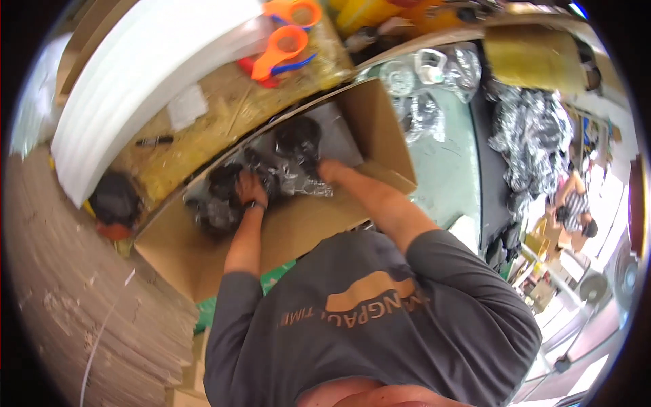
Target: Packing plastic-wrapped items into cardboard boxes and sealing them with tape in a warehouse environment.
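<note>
Both my arms reach into a long open cardboard box (380,125). Inside it lie several black objects in clear plastic bags, their kind hard to make out. My left hand (251,190) rests with fingers stretched out on a black bagged object (225,182) toward the box's left half. Close to the crinkled clear plastic (305,182) is my right hand (329,171), at the box's right part; its fingers are mostly hidden. Beyond that hand, a rounded black bagged object (298,136) sits against the far side.
White foam sheets (156,68) curve over the wooden bench, near orange tape dispensers (285,44) and a black marker (154,141). On the right, a green conveyor table (447,169) holds clear bagged parts. Stacked flat cardboard (74,271) stands at left. Another person (576,203) is far right.
</note>
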`<state>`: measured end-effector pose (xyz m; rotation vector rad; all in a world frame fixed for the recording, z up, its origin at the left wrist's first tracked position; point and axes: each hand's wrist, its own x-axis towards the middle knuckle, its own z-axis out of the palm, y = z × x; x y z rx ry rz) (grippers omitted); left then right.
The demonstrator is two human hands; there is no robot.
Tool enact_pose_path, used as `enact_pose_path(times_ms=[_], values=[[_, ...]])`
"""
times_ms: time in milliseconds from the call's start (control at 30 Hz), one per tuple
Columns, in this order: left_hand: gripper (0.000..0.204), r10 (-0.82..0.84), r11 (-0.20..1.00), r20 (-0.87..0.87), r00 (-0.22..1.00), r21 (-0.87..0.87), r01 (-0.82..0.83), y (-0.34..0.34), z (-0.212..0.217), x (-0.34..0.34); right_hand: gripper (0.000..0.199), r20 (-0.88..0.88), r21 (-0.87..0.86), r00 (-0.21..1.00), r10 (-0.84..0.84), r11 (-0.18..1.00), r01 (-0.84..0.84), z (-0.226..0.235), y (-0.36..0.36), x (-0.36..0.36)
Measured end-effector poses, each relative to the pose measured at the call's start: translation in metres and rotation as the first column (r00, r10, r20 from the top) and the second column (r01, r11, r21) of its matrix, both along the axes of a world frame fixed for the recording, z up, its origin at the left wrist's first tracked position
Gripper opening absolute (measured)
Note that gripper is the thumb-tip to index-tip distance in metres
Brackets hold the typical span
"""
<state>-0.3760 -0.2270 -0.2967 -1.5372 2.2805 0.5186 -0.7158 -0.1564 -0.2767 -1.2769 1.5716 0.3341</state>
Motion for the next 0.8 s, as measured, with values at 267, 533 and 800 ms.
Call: enact_pose_path(times_ms=[267,533,800], values=[[0.055,0.482,0.875,-0.472,0.738,0.304,-0.377,0.091,0.198,0.025,0.059,0.365,-0.792,0.575,-0.732,0.081,0.605,0.294,-0.043,-0.066],[0.051,0.564,0.825,-0.809,0.167,0.56,-0.073,0.057,0.379,-0.317,0.135,0.062,-0.518,0.136,-0.989,0.084,0.851,0.129,-0.016,-0.144],[0.137,0.455,0.874,-0.617,0.642,0.172,-0.454,0.104,0.268,-0.484,0.075,0.316,-0.13,0.825,-0.469,0.84,0.527,0.315,0.099,-0.284]])
